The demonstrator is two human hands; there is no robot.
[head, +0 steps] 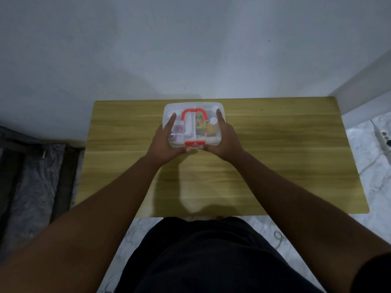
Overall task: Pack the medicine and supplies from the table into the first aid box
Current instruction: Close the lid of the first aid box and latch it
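A clear plastic first aid box (193, 106) with a red handle (194, 115) and a red front latch (194, 143) stands on the wooden table (275, 155), lid down. Through the lid I see a yellow bottle with a white cap (212, 127), a colourful carton (200, 122), a white roll (188, 126) and a purple round item (178, 129). My left hand (165, 142) grips the box's left side and near corner. My right hand (224, 140) grips its right side. Both thumbs lie by the latch.
The table stands against a pale wall (190, 49). A power strip with a cable (383, 136) lies on the marble floor at the right. Dark patterned fabric (31, 176) lies on the floor at the left.
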